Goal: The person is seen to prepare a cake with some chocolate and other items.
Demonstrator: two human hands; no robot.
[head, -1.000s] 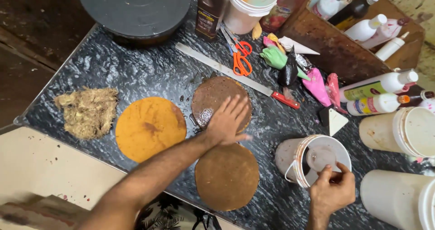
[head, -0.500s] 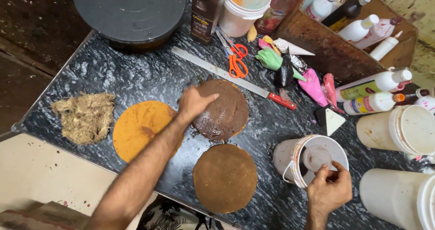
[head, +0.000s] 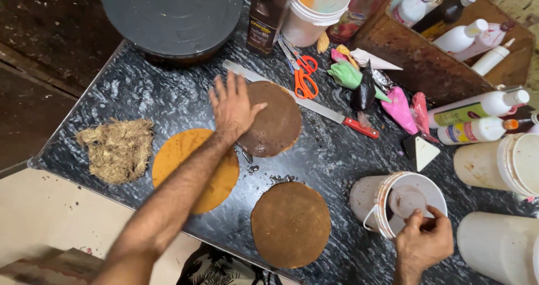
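Observation:
My left hand [head: 233,108] lies flat with fingers spread on the left edge of a dark, wet-looking brown cake layer [head: 278,122] on the black marbled counter [head: 140,94]. A second brown layer [head: 290,224] lies nearer to me. An orange layer [head: 179,156] sits partly under my left forearm. My right hand [head: 424,243] pinches the near rim of a small white bucket [head: 393,192] that holds a little white liquid.
A pile of cake crumbs [head: 118,149] lies at the left. A dark turntable [head: 171,15] stands at the back. A long knife with a red handle [head: 320,106], orange scissors [head: 303,77], green and pink piping bags [head: 351,74], squeeze bottles [head: 477,102] and white tubs [head: 494,161] crowd the right side.
My left hand slid from the middle of the dark brown layer across to its left edge. My right hand stayed on the bucket rim.

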